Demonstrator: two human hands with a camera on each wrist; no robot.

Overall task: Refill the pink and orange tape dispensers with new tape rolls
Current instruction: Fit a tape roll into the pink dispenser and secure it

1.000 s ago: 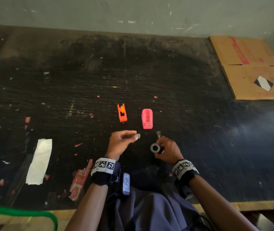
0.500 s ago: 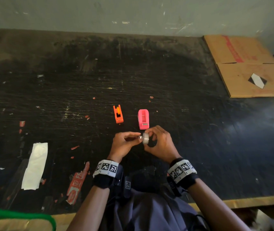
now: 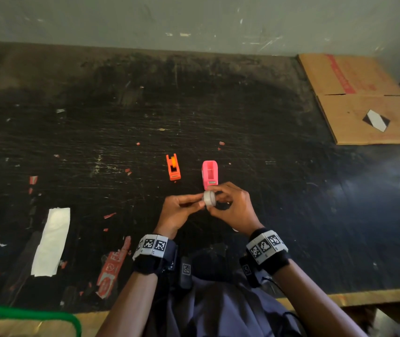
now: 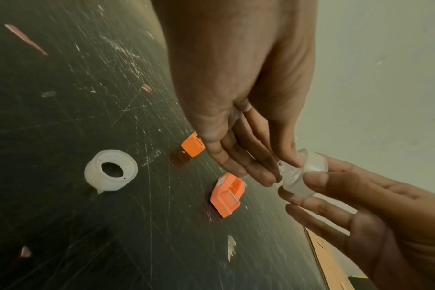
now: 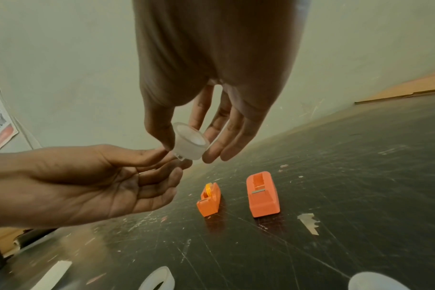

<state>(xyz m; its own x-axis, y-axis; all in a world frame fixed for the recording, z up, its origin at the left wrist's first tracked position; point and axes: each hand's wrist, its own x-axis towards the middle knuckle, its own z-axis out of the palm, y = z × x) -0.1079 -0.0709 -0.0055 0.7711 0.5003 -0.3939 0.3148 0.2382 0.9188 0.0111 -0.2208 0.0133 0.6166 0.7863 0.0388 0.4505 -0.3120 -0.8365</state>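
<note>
though held aloft, frosted round tape roll [image 5: 190, 144], scratched tabletop [image 3: 242, 113]

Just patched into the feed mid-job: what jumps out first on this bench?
Both hands meet at the near middle of the table: the right hand holds a clear tape roll, and the left hand pinches at its side. Just beyond stand the orange dispenser and, to its right, the pink dispenser, whose bay looks empty. A spare roll lies on the table near the left wrist.
</note>
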